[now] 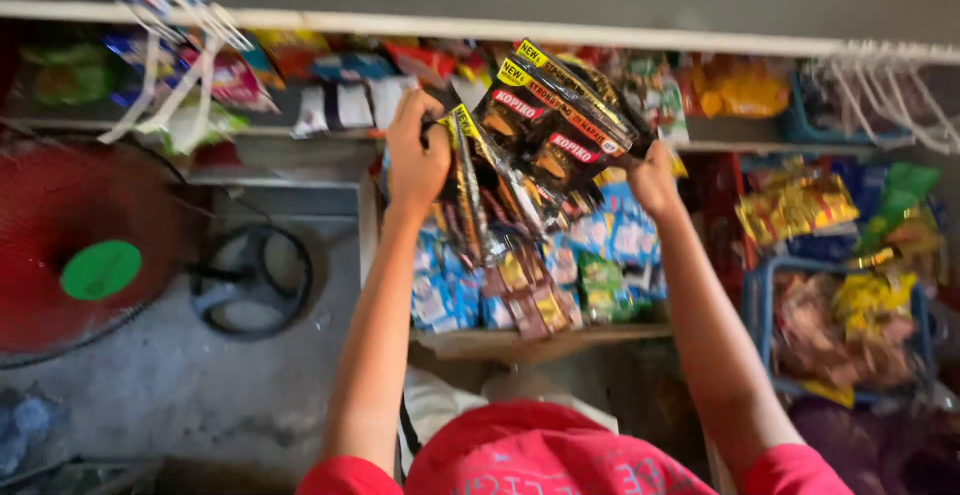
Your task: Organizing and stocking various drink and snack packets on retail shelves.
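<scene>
Both my left hand (415, 160) and right hand (652, 180) grip a hanging strip of dark sachets (545, 130), which might tear if tugged.

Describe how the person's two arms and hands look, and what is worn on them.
Both arms are bare from the short red sleeves down. The left hand and the right hand wear no gloves. No watch, ring or bracelet shows on either. The red shirt has pale lettering across it.
</scene>
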